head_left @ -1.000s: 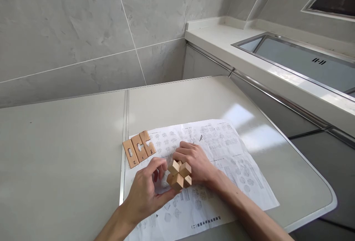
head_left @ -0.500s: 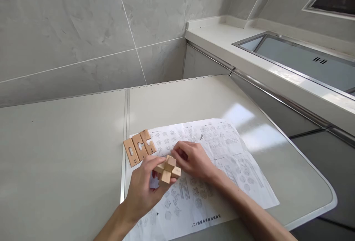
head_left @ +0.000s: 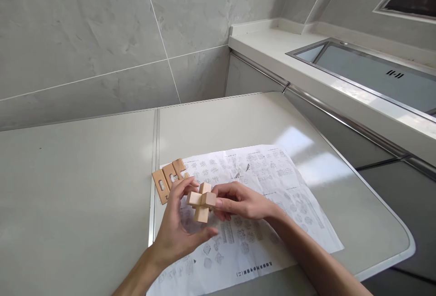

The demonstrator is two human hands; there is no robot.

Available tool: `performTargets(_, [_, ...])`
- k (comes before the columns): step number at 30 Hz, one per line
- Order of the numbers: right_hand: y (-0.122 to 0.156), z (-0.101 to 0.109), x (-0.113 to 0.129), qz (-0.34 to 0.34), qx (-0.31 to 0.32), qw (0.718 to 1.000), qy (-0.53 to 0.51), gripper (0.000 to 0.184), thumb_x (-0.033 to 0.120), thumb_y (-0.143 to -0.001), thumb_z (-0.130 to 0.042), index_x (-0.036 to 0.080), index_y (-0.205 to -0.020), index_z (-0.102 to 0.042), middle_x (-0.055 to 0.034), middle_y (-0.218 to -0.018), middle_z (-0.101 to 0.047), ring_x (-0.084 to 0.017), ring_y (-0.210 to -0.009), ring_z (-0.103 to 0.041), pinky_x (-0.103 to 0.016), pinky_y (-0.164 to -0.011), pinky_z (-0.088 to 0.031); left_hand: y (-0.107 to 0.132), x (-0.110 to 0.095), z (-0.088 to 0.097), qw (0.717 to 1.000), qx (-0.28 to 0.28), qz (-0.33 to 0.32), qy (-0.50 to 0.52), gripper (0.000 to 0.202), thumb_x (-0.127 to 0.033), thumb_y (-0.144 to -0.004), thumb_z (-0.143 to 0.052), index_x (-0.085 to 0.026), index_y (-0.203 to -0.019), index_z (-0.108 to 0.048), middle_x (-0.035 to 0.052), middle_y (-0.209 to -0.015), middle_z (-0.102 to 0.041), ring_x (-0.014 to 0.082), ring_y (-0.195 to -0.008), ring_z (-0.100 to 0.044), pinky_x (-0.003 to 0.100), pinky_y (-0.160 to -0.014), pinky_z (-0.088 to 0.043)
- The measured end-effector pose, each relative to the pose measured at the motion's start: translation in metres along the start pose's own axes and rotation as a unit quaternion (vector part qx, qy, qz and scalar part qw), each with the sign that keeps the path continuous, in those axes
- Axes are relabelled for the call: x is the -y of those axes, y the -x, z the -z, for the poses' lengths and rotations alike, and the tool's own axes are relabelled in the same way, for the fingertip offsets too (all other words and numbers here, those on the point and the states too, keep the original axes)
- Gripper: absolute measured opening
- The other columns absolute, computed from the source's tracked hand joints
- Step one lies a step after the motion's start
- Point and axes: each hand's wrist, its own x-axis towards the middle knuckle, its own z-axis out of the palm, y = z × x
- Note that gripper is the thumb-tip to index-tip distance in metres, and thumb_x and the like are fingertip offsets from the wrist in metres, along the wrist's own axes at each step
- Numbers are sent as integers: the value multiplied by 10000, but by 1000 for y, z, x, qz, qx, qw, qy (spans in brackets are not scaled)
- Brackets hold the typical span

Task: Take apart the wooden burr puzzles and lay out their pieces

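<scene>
A small wooden burr puzzle (head_left: 200, 213), its pale square bars crossing one another, is held above the printed sheet. My right hand (head_left: 244, 201) grips it from the right between thumb and fingers. My left hand (head_left: 177, 227) stands open around its left side, with the thumb spread away below and the fingertips close behind the upper left bar. Whether those fingertips touch the wood I cannot tell. Just beyond the left hand lie three flat wooden pieces (head_left: 158, 182) with cut-outs, side by side and partly covered by the fingers.
The creased paper sheet (head_left: 272, 237), printed with small puzzle diagrams, lies on the pale folding table (head_left: 85, 187). A metal strip marks the table's seam at the left. At the right stands a white counter (head_left: 259, 44) with a sink (head_left: 368, 76). Grey tiles cover the wall behind.
The puzzle has turned and risen slightly. My right hand has come down and taken hold of it, while my left hand has loosened its grip and spread its thumb away.
</scene>
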Motion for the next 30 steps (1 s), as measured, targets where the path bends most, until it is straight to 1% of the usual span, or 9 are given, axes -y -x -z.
performTargets(2, [1, 1, -1, -3, 25, 999, -19, 387, 564, -1069, -615, 212, -910, -640, 9, -770, -646, -131, -630, -535, -277, -604, -415, -2, -1, 2, 999, 37, 16, 28, 979, -818, -828, -744, -344, -1615, -405, 160, -1447, -548, 311, -1213, -634, 497, -1043, -590])
performTargets(5, [1, 2, -1, -5, 61, 997, -51, 358, 544, -1067, -623, 214, -929, -636, 12, -777, -642, -130, -632, -546, -272, -595, -425, -7, -4, 7, 994, 84, 15, 68, 862, -859, -848, -672, -341, -1525, -541, 151, -1399, -605, 334, -1238, -633, 488, -1031, -586])
performTargets(7, [1, 2, 0, -17, 75, 995, -65, 335, 535, -1042, -667, 213, -950, -645, 9, -795, -645, -138, -658, -577, -263, -584, -431, -9, -7, 9, 990, 97, 23, 100, 773, -839, -844, -705, -334, -1423, -618, 130, -1322, -636, 324, -1177, -660, 443, -959, -605])
performTargets(10, [0, 1, 0, -29, 79, 995, -61, 308, 497, -998, -755, 201, -978, -672, 11, -801, -650, -136, -675, -598, -254, -598, -457, -11, -11, 10, 981, 104, 65, 151, 719, -777, -810, -804, -318, -1340, -642, 103, -1239, -640, 272, -1017, -688, 351, -810, -608])
performTargets(12, [-1, 0, -1, -24, 68, 996, -43, 308, 484, -988, -779, 191, -971, -685, 14, -795, -659, -126, -659, -592, -255, -620, -473, -11, -14, 11, 973, 108, 92, 180, 679, -725, -812, -843, -317, -1316, -643, 87, -1218, -626, 244, -958, -685, 315, -760, -594])
performTargets(15, [-2, -1, -4, -15, 40, 999, -13, 325, 492, -978, -794, 184, -948, -696, 16, -771, -670, -123, -638, -595, -253, -612, -467, -11, -15, 11, 969, 109, 109, 195, 616, -652, -828, -874, -332, -1301, -643, 71, -1224, -607, 230, -954, -675, 295, -755, -580])
performTargets(21, [-2, -1, -8, -1, 9, 999, 35, 312, 482, -976, -800, 180, -949, -729, 31, -713, -644, -119, -592, -571, -250, -578, -437, -12, -13, 10, 971, 103, 110, 187, 642, -631, -781, -921, -354, -1293, -651, 59, -1219, -608, 234, -979, -659, 293, -771, -569])
performTargets(27, [-1, -5, -5, -6, -43, 995, 94, 306, 471, -945, -826, 184, -914, -723, 60, -653, -562, -105, -566, -470, -247, -544, -361, -10, -9, 9, 979, 91, 94, 153, 656, -584, -754, -959, -350, -1287, -655, 65, -1198, -622, 251, -1011, -627, 307, -783, -558])
performTargets(30, [0, -8, -5, -2, -70, 990, 119, 243, 414, -939, -823, 190, -919, -731, 53, -683, -588, -107, -584, -479, -247, -553, -366, -8, -6, 8, 983, 82, 92, 136, 671, -573, -753, -963, -353, -1298, -639, 64, -1207, -614, 250, -1017, -622, 310, -780, -561])
